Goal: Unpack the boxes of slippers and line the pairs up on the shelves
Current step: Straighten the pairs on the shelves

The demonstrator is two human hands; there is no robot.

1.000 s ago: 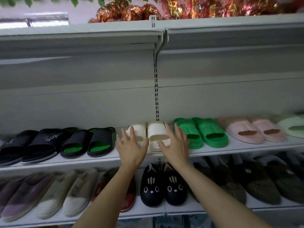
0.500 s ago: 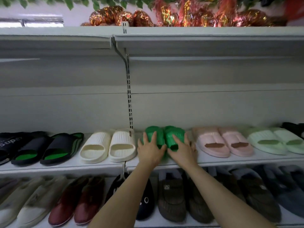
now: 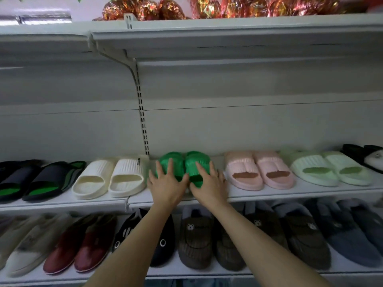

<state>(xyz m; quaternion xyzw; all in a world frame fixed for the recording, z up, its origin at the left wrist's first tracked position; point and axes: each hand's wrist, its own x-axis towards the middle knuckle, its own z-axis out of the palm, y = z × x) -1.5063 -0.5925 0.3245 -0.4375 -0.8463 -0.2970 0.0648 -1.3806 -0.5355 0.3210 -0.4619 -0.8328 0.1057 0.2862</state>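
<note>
A pair of bright green slippers (image 3: 183, 162) stands side by side on the middle shelf (image 3: 290, 192), toes toward the back wall. My left hand (image 3: 166, 184) lies flat on the left green slipper with fingers spread. My right hand (image 3: 209, 183) rests the same way on the right green slipper. Both hands cover the heels. To the left stand cream slippers (image 3: 109, 179) and black-and-green slippers (image 3: 41, 181). To the right stand pink slippers (image 3: 259, 170) and pale green slippers (image 3: 329, 168).
The shelf below holds closed house shoes: beige, dark red (image 3: 80, 245), black with cat faces (image 3: 161, 239), brown with bear marks (image 3: 196, 239) and grey-blue. An upper shelf (image 3: 228, 36) juts out overhead with shiny foil decorations (image 3: 207, 7) on top. A dark slipper (image 3: 364, 156) sits at far right.
My hands left the cream pair and shifted right onto the green pair. The green slippers now stand close together, and my view has turned right.
</note>
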